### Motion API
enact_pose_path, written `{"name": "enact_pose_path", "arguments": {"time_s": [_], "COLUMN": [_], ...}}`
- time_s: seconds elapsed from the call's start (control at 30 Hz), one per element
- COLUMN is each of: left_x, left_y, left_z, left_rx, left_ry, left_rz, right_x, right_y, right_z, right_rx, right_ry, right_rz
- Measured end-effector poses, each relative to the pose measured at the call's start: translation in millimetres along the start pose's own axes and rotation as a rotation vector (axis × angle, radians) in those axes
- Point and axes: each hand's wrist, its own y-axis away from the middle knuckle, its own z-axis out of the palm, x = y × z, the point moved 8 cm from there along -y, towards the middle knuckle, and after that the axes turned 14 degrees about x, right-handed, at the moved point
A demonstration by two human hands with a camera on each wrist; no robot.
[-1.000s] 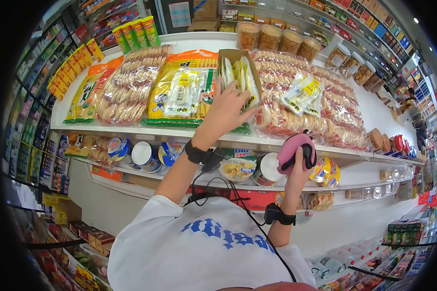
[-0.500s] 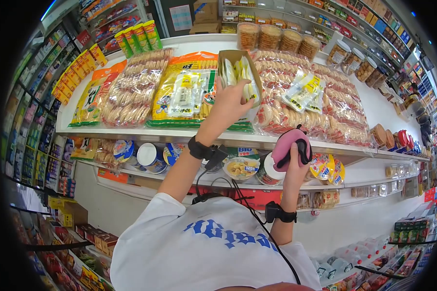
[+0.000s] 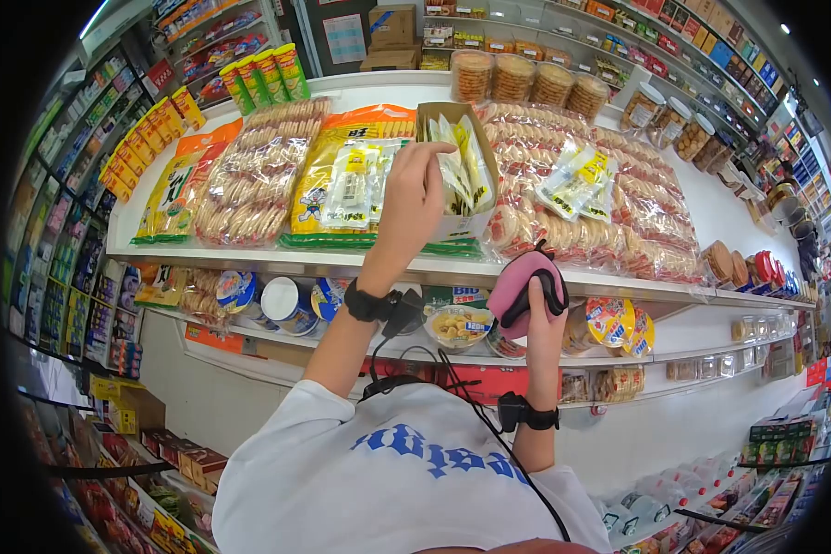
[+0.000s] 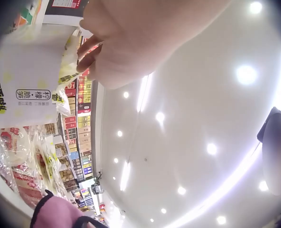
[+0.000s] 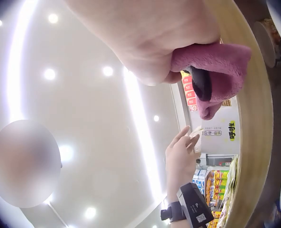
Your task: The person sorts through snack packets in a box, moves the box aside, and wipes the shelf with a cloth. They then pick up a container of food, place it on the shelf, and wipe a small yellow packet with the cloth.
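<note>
My left hand (image 3: 414, 189) is over the left side of an open cardboard box (image 3: 475, 226) on the display shelf. Its fingers reach to the tops of white-and-yellow snack packets (image 3: 471, 171) standing in the box. In the left wrist view, the fingertips are right at a packet's edge (image 4: 70, 66). My right hand (image 3: 543, 337) grips a folded pink plush piece with black edging (image 3: 511, 291), thumb across its black side, in front of the shelf edge. The right wrist view shows the pink plush piece (image 5: 226, 66) hanging from that hand, most of whose fingers are hidden.
Bags of wrapped biscuits (image 3: 263, 171) and a yellow bag with loose packets (image 3: 351, 189) flank the box on the left. More biscuit bags (image 3: 642, 208) lie right, with packets (image 3: 580, 180) on top. Below are cup noodles (image 3: 609, 319). Cables (image 3: 471, 392) run between my wrists.
My left hand has drawn back from over the packets to the box's left side, uncovering more of them. The right hand has carried the pink plush piece slightly left.
</note>
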Motion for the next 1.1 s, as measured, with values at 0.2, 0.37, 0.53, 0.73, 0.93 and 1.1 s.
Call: {"name": "enact_pose_path", "arguments": {"time_s": [0.2, 0.37, 0.53, 0.73, 0.93, 1.1], "left_x": [54, 57, 24, -41, -63, -67], "left_y": [44, 93, 75, 118, 106, 100], "left_z": [-21, -30, -78, -90, -113, -117], "left_rx": [-0.287, -0.610, -0.262, -0.382, 0.041, 0.211], "left_ry": [0.294, 0.450, 0.226, 0.588, 0.769, 1.056], "left_rz": [-0.042, -0.349, -0.199, -0.973, -1.045, -1.121], "right_x": [21, 8, 18, 33, 14, 36], "right_y": [22, 55, 59, 102, 121, 110], "right_z": [40, 79, 86, 115, 165, 143], "right_rx": [-0.221, -0.287, -0.240, -0.603, -0.552, -0.385], "right_ry": [-0.362, -0.431, -0.316, 0.032, 0.121, 0.306], "right_rz": [0.316, 0.252, 0.208, 0.367, 0.023, 0.058]}}
